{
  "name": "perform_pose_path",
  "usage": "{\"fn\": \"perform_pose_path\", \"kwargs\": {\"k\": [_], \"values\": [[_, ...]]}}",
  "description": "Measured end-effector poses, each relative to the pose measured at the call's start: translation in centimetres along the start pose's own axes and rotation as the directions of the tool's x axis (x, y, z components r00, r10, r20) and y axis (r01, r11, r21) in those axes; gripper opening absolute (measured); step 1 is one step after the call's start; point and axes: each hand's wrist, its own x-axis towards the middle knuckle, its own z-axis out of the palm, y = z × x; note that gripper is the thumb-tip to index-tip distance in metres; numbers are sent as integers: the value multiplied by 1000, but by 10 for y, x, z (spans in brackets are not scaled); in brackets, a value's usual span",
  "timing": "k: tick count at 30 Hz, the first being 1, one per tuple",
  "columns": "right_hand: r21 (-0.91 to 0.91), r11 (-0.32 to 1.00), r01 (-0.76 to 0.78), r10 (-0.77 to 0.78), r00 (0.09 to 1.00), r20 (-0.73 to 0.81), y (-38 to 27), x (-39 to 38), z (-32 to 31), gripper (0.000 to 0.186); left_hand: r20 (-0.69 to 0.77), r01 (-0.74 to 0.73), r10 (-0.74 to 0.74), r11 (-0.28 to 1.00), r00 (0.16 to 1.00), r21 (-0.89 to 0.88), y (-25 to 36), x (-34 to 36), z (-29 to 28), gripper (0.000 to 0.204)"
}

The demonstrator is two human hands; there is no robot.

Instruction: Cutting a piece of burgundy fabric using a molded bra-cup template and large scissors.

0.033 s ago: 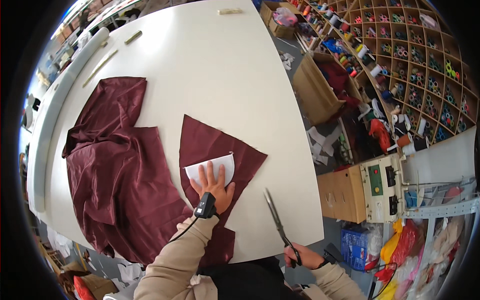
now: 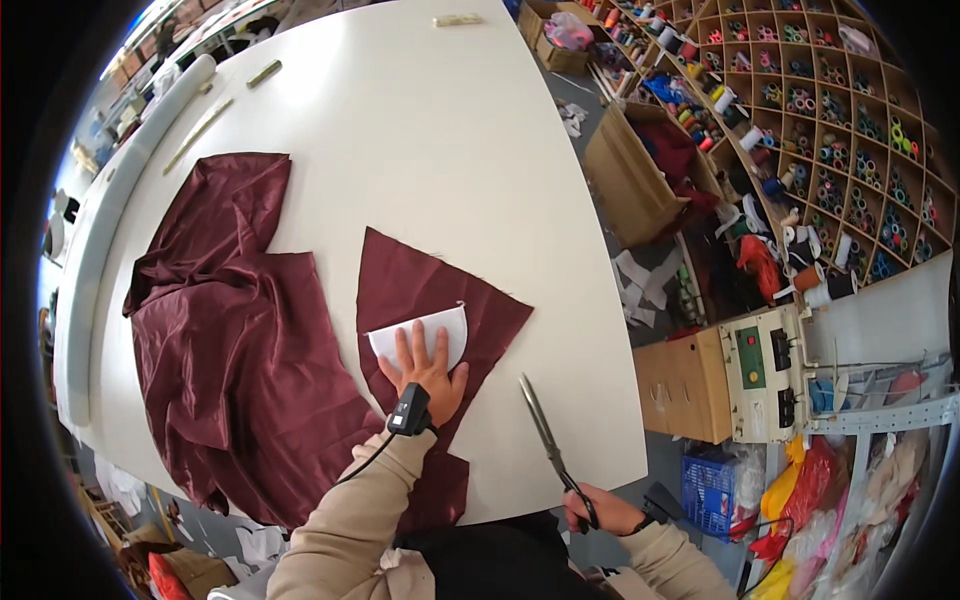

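My left hand [image 2: 426, 376] lies with spread fingers on a white semicircular piece [image 2: 440, 328], which rests on a roughly triangular piece of maroon cloth [image 2: 410, 270]. A black device with a cable is strapped at that wrist. Large shears [image 2: 541, 420] are gripped in my right hand [image 2: 600, 508] near the table's front right edge, their long blades pointing up and left beside the cloth, not touching it. A crumpled length of shiny maroon fabric [image 2: 230, 370] spreads over the left part of the white table [image 2: 430, 140].
A long pale roll [image 2: 100, 280] runs along the left edge; small bars [image 2: 458, 20] lie toward the back. At right stand thread-spool cubbies [image 2: 820, 120], an open carton [image 2: 630, 180], a brown box [image 2: 680, 385], a cream control unit [image 2: 760, 375] and a blue crate [image 2: 706, 492].
The shears and my right hand have shifted very slightly left. My left hand stays on the white piece.
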Motion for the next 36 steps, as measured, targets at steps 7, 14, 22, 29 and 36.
{"fn": "perform_pose_path", "kwargs": {"k": [7, 14, 22, 29, 36], "values": [[-32, 993, 112, -109, 991, 71, -41, 75, 20, 46, -4, 2, -2, 1000, 1000, -1, 4, 0, 3, 62], [-148, 986, -78, 70, 996, -58, -70, 79, 29, 47, -38, 0, 0, 1000, 999, -1, 0, -2, 2, 62], [-193, 981, -12, 8, 1000, -18, -94, 109, 19, 54, -65, -20, 18, 1000, 998, -17, 0, 0, 2, 62], [-232, 972, -28, 18, 999, -45, -108, 117, 22, 58, -50, -11, 9, 999, 999, -43, -2, -1, 3, 62], [-240, 970, 32, -56, 994, -94, -105, 124, 31, 62, -67, -12, 10, 999, 998, -33, -3, -3, 5, 62]]}}
